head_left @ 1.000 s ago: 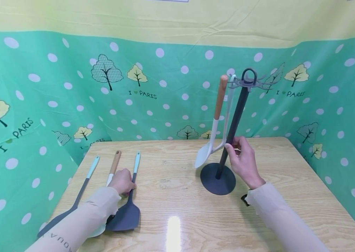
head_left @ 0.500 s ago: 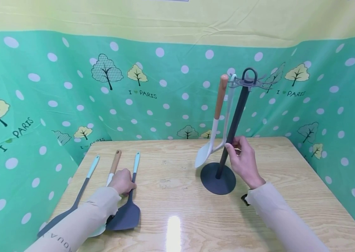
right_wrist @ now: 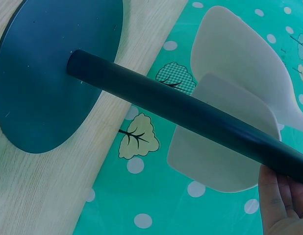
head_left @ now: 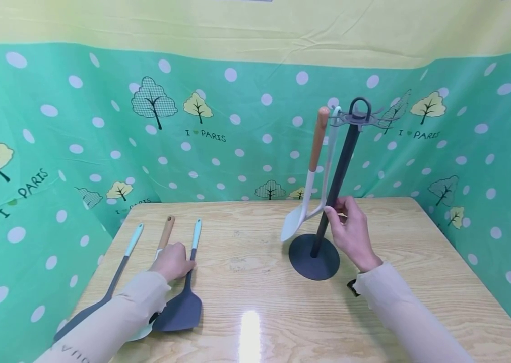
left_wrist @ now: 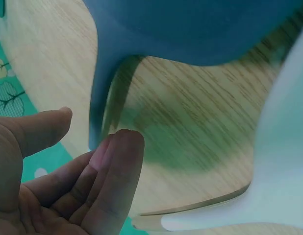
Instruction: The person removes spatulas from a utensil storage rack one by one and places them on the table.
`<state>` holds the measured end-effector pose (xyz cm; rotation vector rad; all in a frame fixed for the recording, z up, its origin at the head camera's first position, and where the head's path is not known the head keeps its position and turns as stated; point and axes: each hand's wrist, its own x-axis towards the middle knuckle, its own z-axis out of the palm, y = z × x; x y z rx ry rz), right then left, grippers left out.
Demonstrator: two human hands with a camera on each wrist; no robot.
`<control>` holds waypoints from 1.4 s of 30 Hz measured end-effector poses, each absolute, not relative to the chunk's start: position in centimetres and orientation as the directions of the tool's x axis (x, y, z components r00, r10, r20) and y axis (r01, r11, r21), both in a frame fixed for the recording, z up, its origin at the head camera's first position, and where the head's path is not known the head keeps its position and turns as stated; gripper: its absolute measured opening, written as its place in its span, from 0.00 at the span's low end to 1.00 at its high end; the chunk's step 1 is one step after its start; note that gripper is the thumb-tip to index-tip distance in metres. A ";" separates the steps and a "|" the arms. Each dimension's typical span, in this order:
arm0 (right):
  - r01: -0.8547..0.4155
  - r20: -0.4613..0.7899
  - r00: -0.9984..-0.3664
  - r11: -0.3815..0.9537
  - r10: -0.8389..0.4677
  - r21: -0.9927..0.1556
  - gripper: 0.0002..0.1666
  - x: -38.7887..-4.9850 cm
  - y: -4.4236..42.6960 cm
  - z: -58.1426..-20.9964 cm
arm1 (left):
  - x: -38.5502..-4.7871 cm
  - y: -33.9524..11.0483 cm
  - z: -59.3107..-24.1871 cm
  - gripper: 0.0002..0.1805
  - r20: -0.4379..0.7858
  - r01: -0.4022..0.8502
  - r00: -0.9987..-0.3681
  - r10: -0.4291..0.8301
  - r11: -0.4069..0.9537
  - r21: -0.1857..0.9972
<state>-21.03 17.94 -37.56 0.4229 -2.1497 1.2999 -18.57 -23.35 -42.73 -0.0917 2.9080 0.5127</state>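
My left hand point(head_left: 171, 261) is over a dark turner point(head_left: 183, 310) with a mint handle lying on the table. In the left wrist view, thumb and fingers are apart, and the fingertips point(left_wrist: 127, 139) are beside the dark shaft point(left_wrist: 98, 98). Left of it, partly under my arm, lies a white utensil with a wooden handle point(head_left: 167, 232). My right hand point(head_left: 350, 234) holds the pole point(head_left: 341, 171) of a dark utensil stand, thumb in front. From the stand's hooks hang a white turner with a wooden handle point(head_left: 319, 138) and a pale utensil with a mint handle point(head_left: 331, 136).
Another dark utensil with a mint handle point(head_left: 119, 275) lies at the table's left side. The stand's round base point(head_left: 303, 267) rests on the wooden table point(head_left: 246, 252). Green dotted cloth point(head_left: 246, 166) hangs behind and at both sides.
My left hand has shifted slightly to the left and up over the dark turner, which has stayed in place. The right hand and the stand have not visibly moved.
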 end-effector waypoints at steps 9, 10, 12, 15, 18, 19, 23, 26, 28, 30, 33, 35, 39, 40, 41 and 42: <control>-0.534 0.627 -0.778 0.492 0.033 -0.688 0.10 -21.1 18.0 -37.6 | -17.8 -21.8 -40.9 0.25 -0.141 -0.027 -0.989 0.036 0.906 0.423; -0.535 0.628 -0.777 0.491 0.033 -0.687 0.10 -21.1 18.0 -37.6 | -17.8 -21.5 -40.7 0.26 -0.138 -0.021 -0.989 0.042 0.905 0.426; -0.537 0.631 -0.775 0.491 0.033 -0.686 0.09 -21.1 18.0 -37.6 | -17.7 -20.8 -40.2 0.26 -0.134 -0.007 -0.989 0.055 0.904 0.427; -0.537 0.632 -0.774 0.494 0.033 -0.684 0.09 -21.0 18.0 -37.6 | -17.6 -19.7 -39.4 0.24 -0.130 0.004 -0.989 0.067 0.903 0.430; -0.535 0.630 -0.776 0.496 0.033 -0.684 0.10 -21.1 18.0 -37.7 | -17.5 -18.7 -38.9 0.19 -0.132 0.015 -0.988 0.083 0.892 0.453; -0.535 0.630 -0.776 0.496 0.033 -0.684 0.10 -21.1 18.0 -37.7 | -17.5 -18.3 -38.7 0.18 -0.134 0.019 -0.987 0.091 0.887 0.461; -0.538 0.632 -0.774 0.491 0.033 -0.685 0.10 -21.1 18.1 -37.6 | -17.6 -16.9 -38.4 0.15 -0.124 0.047 -0.985 0.122 0.872 0.488; -0.542 0.635 -0.772 0.489 0.031 -0.683 0.10 -21.1 18.1 -37.6 | -17.7 -15.9 -38.3 0.13 -0.103 0.077 -0.984 0.148 0.862 0.501; -0.543 0.635 -0.772 0.490 0.030 -0.682 0.10 -21.1 18.1 -37.6 | -17.7 -15.3 -38.1 0.13 -0.095 0.093 -0.982 0.165 0.852 0.515; -0.542 0.635 -0.772 0.491 0.030 -0.682 0.10 -21.1 18.1 -37.6 | -17.7 -14.7 -37.9 0.12 -0.081 0.110 -0.981 0.177 0.846 0.522; -0.542 0.637 -0.770 0.495 0.030 -0.679 0.10 -21.0 18.0 -37.6 | -17.8 -13.8 -37.5 0.12 -0.069 0.126 -0.979 0.193 0.834 0.536; -0.543 0.639 -0.769 0.496 0.030 -0.677 0.10 -21.0 18.0 -37.5 | -17.8 -13.3 -37.3 0.13 -0.063 0.138 -0.977 0.204 0.829 0.543; -0.536 0.634 -0.773 0.505 0.028 -0.676 0.09 -20.0 17.3 -36.2 | -18.0 -12.3 -37.0 0.13 -0.052 0.162 -0.972 0.229 0.816 0.555; -0.536 0.633 -0.773 0.505 0.027 -0.676 0.09 -20.0 17.2 -36.1 | -18.0 -12.1 -37.0 0.13 -0.053 0.162 -0.972 0.230 0.814 0.558; -0.537 0.633 -0.773 0.504 0.027 -0.677 0.08 -20.0 17.2 -36.1 | -18.1 -11.9 -36.9 0.13 -0.050 0.164 -0.972 0.231 0.812 0.560; -0.537 0.633 -0.774 0.504 0.026 -0.677 0.08 -20.0 17.2 -36.1 | -18.1 -11.6 -36.8 0.13 -0.044 0.168 -0.972 0.233 0.809 0.563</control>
